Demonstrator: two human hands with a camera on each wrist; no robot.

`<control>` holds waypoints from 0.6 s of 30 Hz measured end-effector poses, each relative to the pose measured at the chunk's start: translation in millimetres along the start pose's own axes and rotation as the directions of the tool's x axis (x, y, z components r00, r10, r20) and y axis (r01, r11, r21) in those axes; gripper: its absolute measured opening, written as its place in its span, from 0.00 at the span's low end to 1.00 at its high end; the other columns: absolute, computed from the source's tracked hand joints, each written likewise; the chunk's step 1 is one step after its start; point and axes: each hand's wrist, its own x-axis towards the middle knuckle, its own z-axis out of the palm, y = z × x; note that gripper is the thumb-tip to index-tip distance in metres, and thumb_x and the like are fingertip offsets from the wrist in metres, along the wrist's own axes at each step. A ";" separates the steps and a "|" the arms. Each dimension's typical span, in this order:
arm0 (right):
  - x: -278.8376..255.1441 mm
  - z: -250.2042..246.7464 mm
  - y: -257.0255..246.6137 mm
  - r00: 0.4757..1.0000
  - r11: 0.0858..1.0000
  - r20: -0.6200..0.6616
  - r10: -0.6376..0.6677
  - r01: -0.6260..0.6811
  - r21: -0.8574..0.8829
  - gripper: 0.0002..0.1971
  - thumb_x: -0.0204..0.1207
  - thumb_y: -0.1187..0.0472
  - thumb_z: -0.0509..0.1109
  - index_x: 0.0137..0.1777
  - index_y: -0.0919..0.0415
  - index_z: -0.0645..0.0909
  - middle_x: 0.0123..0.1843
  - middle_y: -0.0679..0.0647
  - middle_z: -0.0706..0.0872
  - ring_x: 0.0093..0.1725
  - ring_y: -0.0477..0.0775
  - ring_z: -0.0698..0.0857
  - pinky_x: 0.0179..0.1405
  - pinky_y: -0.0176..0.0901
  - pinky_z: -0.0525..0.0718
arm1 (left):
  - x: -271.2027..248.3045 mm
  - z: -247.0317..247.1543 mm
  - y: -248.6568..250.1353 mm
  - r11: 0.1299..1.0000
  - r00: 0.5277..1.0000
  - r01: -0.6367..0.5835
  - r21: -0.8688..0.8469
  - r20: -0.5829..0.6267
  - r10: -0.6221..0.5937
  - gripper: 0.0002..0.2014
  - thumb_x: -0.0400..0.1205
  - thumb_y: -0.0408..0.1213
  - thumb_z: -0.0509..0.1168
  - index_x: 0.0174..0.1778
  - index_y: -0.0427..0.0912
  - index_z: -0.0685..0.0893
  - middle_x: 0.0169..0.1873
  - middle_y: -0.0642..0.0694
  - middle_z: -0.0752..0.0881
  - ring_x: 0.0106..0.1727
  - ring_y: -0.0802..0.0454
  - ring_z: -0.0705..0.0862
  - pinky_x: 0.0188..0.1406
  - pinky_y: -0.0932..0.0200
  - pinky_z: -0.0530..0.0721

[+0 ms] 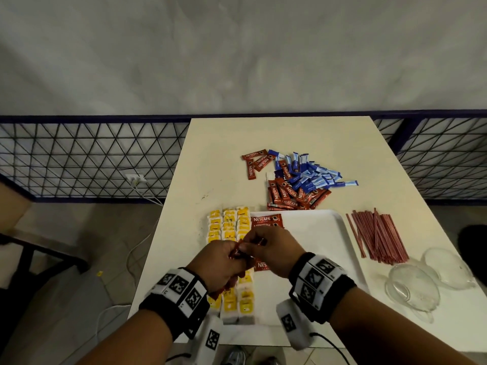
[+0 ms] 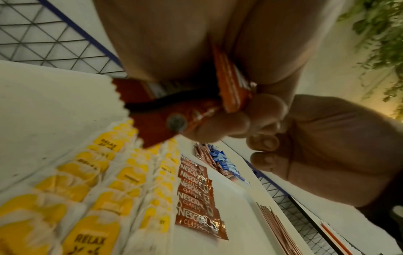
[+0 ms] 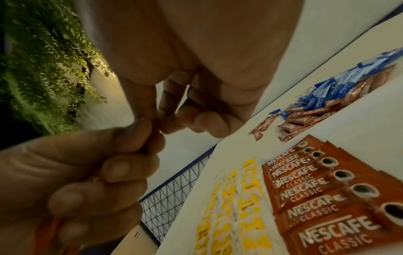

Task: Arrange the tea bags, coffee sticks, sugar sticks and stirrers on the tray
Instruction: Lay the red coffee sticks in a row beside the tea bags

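Over the left part of the white tray (image 1: 319, 233), my left hand (image 1: 224, 262) grips a bundle of red coffee sticks (image 2: 231, 89). One stick (image 2: 157, 119) pokes out sideways below the fist. My right hand (image 1: 266, 248) meets it and pinches the top end of a stick in that bundle (image 1: 237, 252). Yellow tea bags (image 1: 229, 222) lie in three columns along the tray's left side. Beside them a column of coffee sticks (image 3: 316, 198) overlaps label up. Red stirrers (image 1: 376, 238) lie right of the tray. Blue sugar sticks (image 1: 316, 177) lie mixed with more coffee sticks (image 1: 290, 196) behind it.
Two clear glass cups (image 1: 413, 288) stand at the table's right front, near the stirrers. Three loose coffee sticks (image 1: 255, 163) lie at the far middle. A mesh fence (image 1: 92, 154) runs behind the table, and cables trail on the floor to the left.
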 end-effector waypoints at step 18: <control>-24.5 -33.9 58.1 0.949 0.875 -0.077 0.304 -0.247 0.416 0.05 0.77 0.63 0.72 0.41 0.64 0.86 0.23 0.49 0.80 0.20 0.45 0.73 0.24 0.36 0.73 | 8.4 16.1 -4.4 0.991 0.948 0.076 -0.106 -0.299 -0.105 0.10 0.84 0.41 0.64 0.42 0.38 0.83 0.28 0.49 0.86 0.17 0.53 0.72 0.14 0.65 0.71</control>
